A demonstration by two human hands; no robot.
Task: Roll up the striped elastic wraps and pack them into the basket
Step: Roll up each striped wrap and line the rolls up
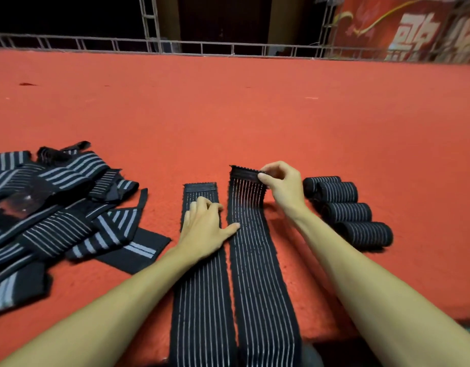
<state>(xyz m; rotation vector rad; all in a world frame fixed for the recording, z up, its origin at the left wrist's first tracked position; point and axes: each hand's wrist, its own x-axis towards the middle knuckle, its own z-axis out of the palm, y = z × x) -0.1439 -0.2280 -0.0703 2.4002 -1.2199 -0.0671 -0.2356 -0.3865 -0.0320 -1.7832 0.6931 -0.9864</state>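
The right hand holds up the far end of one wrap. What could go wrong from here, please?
1. The right hand pinches the right wrap at one corner only, so the roll may start crooked.
2. The left hand lies mostly on the left wrap, only its thumb on the right one, which may slide.
3. The finished rolls lie loose near the right forearm; a bump might roll them away.

Red carpet point(228, 115) under striped wraps point(255, 260)

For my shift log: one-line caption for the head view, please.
Right hand pinches the far end of the right wrap; left hand presses the left wrap; rolled wraps alongside.
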